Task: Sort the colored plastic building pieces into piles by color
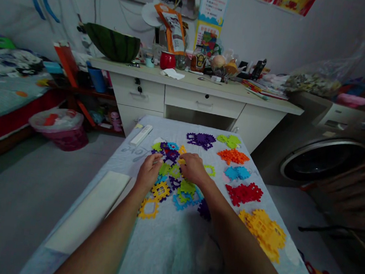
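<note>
My left hand point(148, 170) is at the left edge of a mixed pile of plastic building pieces point(168, 169), its thumb and fingers pinched together. What it holds, if anything, is too small to tell. Across the pile, my right hand point(194, 168) bends its fingers down onto the pieces beside a yellow piece point(183, 149); its fingertips are partly hidden. Purple, green, blue and yellow notched pieces overlap between the hands. Nearer to me lie a yellow window piece point(161, 190) and a yellow frame piece point(141, 209).
Sorted piles line the table's right side: purple point(201, 140), green point(229, 140), orange point(233, 156), blue point(237, 173), red point(243, 193) and yellow point(263, 233). A white board point(90, 210) lies at left. Behind stands a cluttered desk point(202, 102); a washing machine point(320, 144) is at right.
</note>
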Available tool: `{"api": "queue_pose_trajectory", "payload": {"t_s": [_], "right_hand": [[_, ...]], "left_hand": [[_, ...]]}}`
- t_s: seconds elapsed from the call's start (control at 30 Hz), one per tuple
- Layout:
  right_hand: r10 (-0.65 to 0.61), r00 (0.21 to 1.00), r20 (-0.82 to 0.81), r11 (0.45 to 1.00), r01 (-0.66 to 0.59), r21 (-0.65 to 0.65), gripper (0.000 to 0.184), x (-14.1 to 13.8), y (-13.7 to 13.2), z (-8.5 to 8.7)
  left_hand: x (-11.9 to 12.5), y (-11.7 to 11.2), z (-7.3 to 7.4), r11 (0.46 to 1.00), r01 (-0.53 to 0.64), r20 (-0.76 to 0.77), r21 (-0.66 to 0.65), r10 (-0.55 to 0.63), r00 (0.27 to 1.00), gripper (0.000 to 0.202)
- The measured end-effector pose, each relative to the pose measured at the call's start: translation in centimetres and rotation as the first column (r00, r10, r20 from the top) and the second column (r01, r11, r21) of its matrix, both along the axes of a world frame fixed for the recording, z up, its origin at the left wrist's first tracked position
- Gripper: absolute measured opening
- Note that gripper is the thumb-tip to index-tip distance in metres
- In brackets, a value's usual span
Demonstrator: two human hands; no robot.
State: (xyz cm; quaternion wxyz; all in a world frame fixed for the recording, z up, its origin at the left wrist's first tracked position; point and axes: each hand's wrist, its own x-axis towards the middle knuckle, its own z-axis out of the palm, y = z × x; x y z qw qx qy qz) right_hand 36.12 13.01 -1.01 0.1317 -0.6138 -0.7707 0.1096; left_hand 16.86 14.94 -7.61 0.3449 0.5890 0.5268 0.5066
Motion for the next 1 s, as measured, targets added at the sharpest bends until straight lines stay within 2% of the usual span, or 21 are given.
{"api": "queue_pose_trajectory", "payload": {"t_s": [0.13, 0.2, 0.3, 0.37, 0.43, 0.57, 0.73, 0.8, 0.9, 1.0], "right_hand": [[0.058, 0.994, 0.093, 0.997, -0.053, -0.056, 0.045, -2.4, 2.0, 0.2], [0.084, 0.991, 0.106, 0.996, -0.078, -0.051, 0.041, -3.0, 2.3, 0.0], [0.167, 0.986, -0.006, 0.985, -0.167, -0.050, 0.031, -3.2, 2.6, -0.2], [0.183, 0.976, -0.118, 0.981, -0.189, -0.038, 0.031, -2.9, 3.3, -0.1], [0.121, 0.981, -0.149, 0.992, -0.124, -0.009, 0.034, -2.4, 4.3, 0.0], [-0.055, 0.997, -0.053, 0.998, 0.057, 0.035, 0.043, -1.6, 6.7, -0.2], [-0.015, 0.999, 0.034, 0.999, 0.016, -0.042, 0.063, -2.4, 8.4, -0.9], [-0.030, 0.997, 0.067, 0.996, 0.036, -0.078, 0.059, -3.0, 8.7, -0.9], [-0.032, 0.997, 0.072, 0.993, 0.040, -0.114, 0.043, -3.3, 9.0, -0.5], [0.030, 1.000, -0.001, 0.991, -0.030, -0.133, 0.031, -2.9, 9.2, 0.2]], "left_hand": [[-0.1, 0.3, -0.3, 1.000, -0.006, -0.010, 0.027, 0.006, 1.000, 0.034], [-0.1, 0.3, -0.3, 0.999, -0.014, -0.017, 0.045, 0.015, 1.000, 0.033], [-0.2, 0.2, -0.2, 0.997, -0.034, -0.033, 0.075, 0.036, 0.999, 0.032], [-0.3, 0.1, -0.2, 0.994, -0.040, -0.059, 0.097, 0.046, 0.997, 0.031], [-0.3, 0.1, -0.1, 0.992, -0.041, -0.090, 0.117, 0.052, 0.995, 0.031], [-0.2, 0.1, -0.4, 0.990, -0.023, -0.127, 0.138, 0.041, 0.991, 0.030], [0.0, 0.2, -0.9, 0.989, -0.013, -0.138, 0.145, 0.034, 0.990, 0.031], [0.0, 0.2, -0.9, 0.990, -0.011, -0.138, 0.142, 0.031, 0.990, 0.031], [0.0, 0.2, -0.8, 0.991, -0.017, -0.142, 0.134, 0.036, 0.989, 0.032], [0.0, 0.3, -0.7, 0.990, -0.043, -0.136, 0.135, 0.062, 0.989, 0.032]]}}
